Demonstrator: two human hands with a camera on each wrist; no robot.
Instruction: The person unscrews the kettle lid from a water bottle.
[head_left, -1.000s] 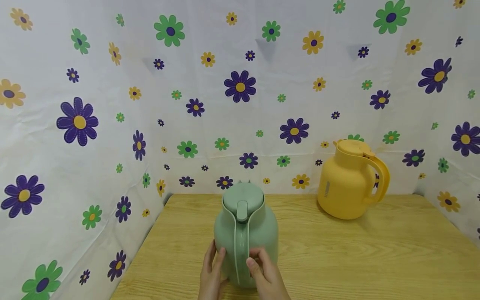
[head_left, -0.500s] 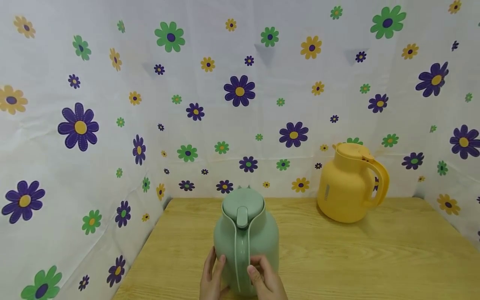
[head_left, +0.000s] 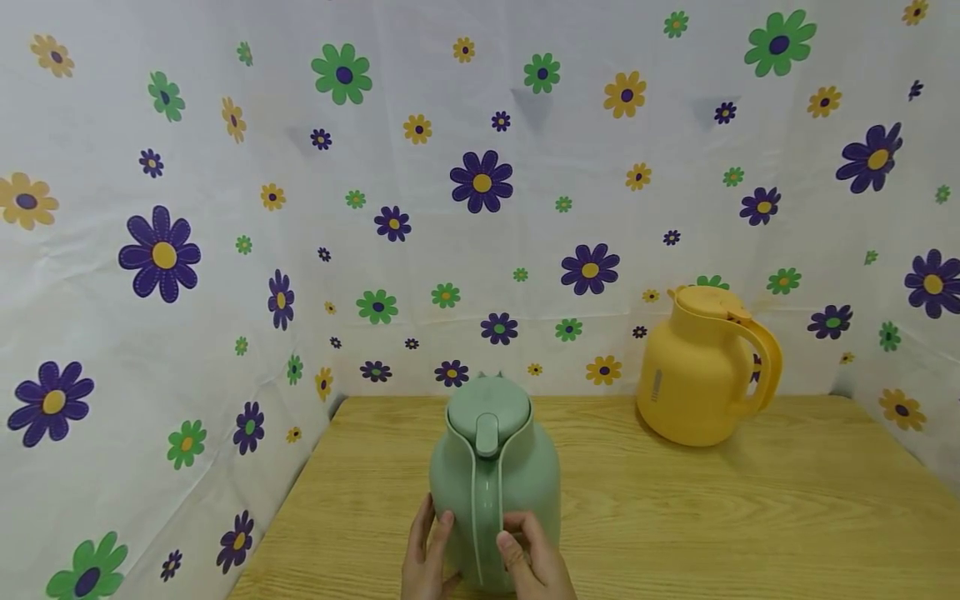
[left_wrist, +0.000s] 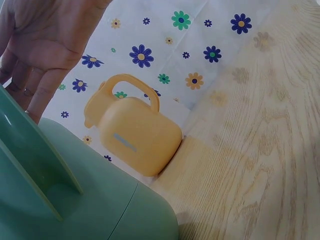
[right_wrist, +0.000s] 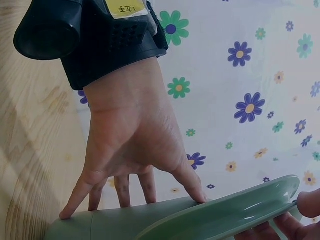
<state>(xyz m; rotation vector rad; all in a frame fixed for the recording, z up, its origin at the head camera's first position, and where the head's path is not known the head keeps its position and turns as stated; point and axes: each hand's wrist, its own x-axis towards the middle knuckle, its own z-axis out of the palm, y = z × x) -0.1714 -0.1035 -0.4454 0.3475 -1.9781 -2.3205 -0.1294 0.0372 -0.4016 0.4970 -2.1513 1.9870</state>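
A green vacuum jug (head_left: 531,475) stands upright on the table before me, its handle (head_left: 486,517) towards me and its lid (head_left: 489,404) on. My left hand (head_left: 426,554) rests on the left side of its body; in the right wrist view that left hand (right_wrist: 132,130) has its fingers spread and fairly straight, fingertips touching the green wall. My right hand (head_left: 534,558) holds the handle's lower part, thumb on the near side. In the left wrist view the right hand (left_wrist: 47,45) has its fingers behind the handle. The jug's base is partly hidden by the hands.
A yellow vacuum jug (head_left: 686,383) stands at the back right, its handle facing right. The wood-grain table (head_left: 720,517) is enclosed by white flowered cloth (head_left: 420,175) at the back and on both sides.
The whole scene sits slightly lower in the head view than a second ago. Both hands keep their places on the green vacuum jug.
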